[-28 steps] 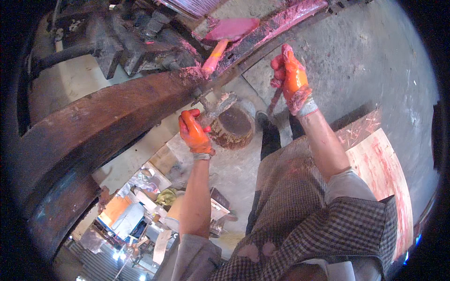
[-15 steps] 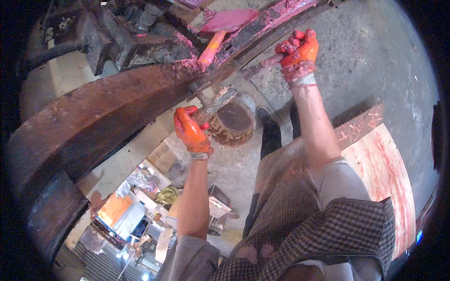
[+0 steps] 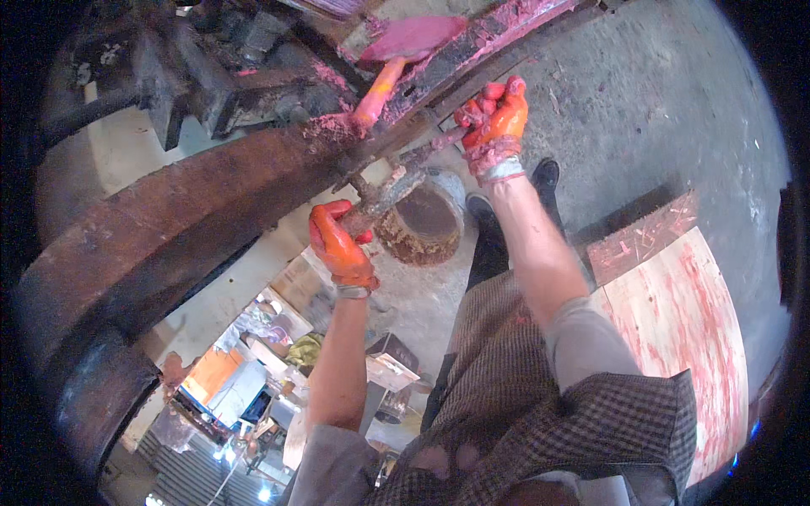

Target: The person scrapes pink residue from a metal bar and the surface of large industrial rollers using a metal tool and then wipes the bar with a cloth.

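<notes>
My left hand (image 3: pixel 339 246), in an orange glove, is closed round a crusted, bar-shaped tool (image 3: pixel 390 196) whose exact kind I cannot make out. My right hand (image 3: pixel 494 118), gloved in orange with pink smears, grips the pink-smeared handle of a thin scraper-like tool (image 3: pixel 429 150). Its far end points down-left and lies close to the left tool; I cannot tell whether they touch. Just below both tools stands a crusted bucket (image 3: pixel 413 251) with dark contents. Beyond them, a pink-bladed trowel with an orange handle (image 3: pixel 380 91) rests against the machine.
A curved rusty metal beam (image 3: pixel 194 194) runs across the left, with a pink-smeared rail (image 3: pixel 498 42) beyond. Dark machine parts (image 3: pixel 211 93) stand at far left. A red-streaked wooden board (image 3: pixel 675 320) is at my right. Cluttered goods (image 3: pixel 245 379) lie lower left; my shoes (image 3: pixel 547 173) are on concrete.
My right hand has moved left and nearer to me, bringing its tool close to the one in my left hand. My left hand has shifted slightly, still gripping its tool.
</notes>
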The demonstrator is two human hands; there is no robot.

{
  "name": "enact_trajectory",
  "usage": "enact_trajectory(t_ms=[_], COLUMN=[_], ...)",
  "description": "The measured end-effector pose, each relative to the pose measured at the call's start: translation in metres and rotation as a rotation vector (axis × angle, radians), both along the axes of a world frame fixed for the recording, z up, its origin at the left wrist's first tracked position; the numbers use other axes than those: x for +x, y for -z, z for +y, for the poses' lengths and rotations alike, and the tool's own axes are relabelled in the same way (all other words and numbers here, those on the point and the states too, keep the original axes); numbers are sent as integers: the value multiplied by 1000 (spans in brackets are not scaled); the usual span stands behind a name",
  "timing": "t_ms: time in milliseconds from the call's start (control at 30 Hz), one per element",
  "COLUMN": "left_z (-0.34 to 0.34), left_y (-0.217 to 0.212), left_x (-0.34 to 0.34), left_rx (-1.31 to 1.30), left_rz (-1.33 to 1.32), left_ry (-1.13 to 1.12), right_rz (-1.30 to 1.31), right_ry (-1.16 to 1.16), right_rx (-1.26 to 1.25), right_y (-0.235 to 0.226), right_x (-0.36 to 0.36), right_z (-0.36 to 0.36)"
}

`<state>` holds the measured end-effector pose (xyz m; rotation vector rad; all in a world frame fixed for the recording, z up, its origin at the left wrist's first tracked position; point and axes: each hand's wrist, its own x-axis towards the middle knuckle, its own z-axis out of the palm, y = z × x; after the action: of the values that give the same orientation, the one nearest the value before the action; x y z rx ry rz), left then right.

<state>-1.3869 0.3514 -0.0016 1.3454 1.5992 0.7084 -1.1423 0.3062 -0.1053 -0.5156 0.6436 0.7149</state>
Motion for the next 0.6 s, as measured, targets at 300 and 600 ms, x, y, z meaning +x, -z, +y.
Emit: enact_trajectory(t_ms=[300, 600], left_z=[-2, -1], left_y=[1, 6], left_x=[0, -14], left_rx=[84, 66], left_rz=[45, 5], left_ry=[114, 67], right_rz=[-95, -306], right_ry=[60, 193], right_rx=[38, 213], right_y=[-13, -63], right_x=[13, 83], right_z=[-9, -56])
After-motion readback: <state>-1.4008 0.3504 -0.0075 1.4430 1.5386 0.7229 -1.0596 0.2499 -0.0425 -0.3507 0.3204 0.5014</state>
